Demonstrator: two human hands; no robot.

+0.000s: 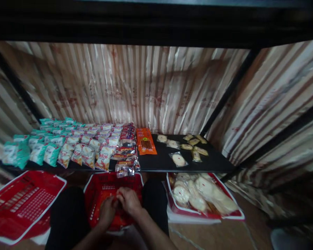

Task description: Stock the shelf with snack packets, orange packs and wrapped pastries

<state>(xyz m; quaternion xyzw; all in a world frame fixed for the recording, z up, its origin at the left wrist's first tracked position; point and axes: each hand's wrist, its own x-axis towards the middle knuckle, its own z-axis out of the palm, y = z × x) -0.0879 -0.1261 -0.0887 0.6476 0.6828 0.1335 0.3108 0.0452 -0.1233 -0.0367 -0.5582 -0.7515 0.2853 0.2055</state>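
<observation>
My left hand (107,210) and my right hand (129,201) meet above the middle red basket (94,180), between my knees. Both have curled fingers drawn together at the tips, and whatever is between them is too dark and small to make out. Inside that basket lies something orange (103,196), partly covered by my hands. Just beyond, on the black shelf (156,162), an orange packet (146,141) with a dark brown picture lies flat. Shiny dark red packets (125,159) are stacked beside it, some jutting over the shelf's front edge.
Teal-and-white bags (38,149) and white-and-red snack bags (88,154) fill the shelf's left half. Round wrapped pastries (178,159) and small yellowish packets (195,141) lie at right. Red baskets flank my legs: one (28,199) left, another (238,212) right with bagged pastries. A dark beam (146,26) hangs overhead.
</observation>
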